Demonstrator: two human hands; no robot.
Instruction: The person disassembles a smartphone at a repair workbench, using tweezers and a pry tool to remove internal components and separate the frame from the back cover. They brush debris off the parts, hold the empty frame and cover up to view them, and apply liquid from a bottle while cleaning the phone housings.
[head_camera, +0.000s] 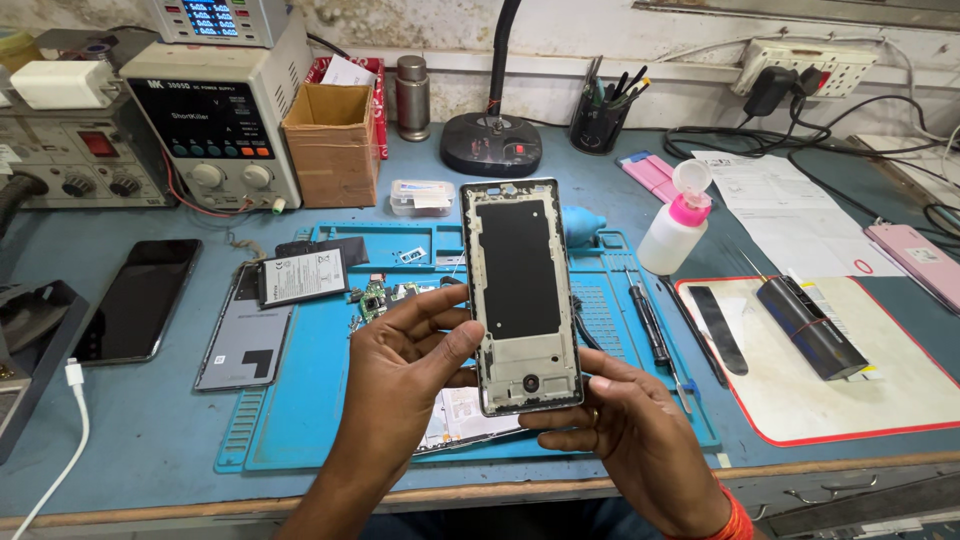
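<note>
Head view, my bench from largest item to smallest. The blue-grey workbench (150, 440) fills the frame; on it, at centre, lies a blue repair mat (320, 400), and at lower right a white mat with a red border (800, 400) carrying a dark cylindrical tool (810, 325). A bench power supply (215, 125) and a cardboard box (333, 140) stand at upper left; a dark phone (140, 300) lies at the left, face up.

At centre of the frame I hold a stripped phone frame (522, 295) above the repair mat. Its long axis runs nearly vertically in the picture, top end toward the lamp base (491, 143), camera opening toward me. My left hand (405, 375) grips its left edge, thumb across the inner face and fingers behind; the grip is closed on the frame. My right hand (625, 425) cups the lower right corner from beneath, fingers curled under the bottom edge, also closed on it. Both hands touch the frame; the left takes it higher up the side, the right supports the near end.

Smaller items: a white squeeze bottle with pink cap (675, 225) at right of centre, a battery (303, 277) and a grey back cover (247, 340) at left of centre, a small green circuit board (374, 298) just left of my left thumb, and screwdrivers (650, 320) at the mat's right edge.
</note>
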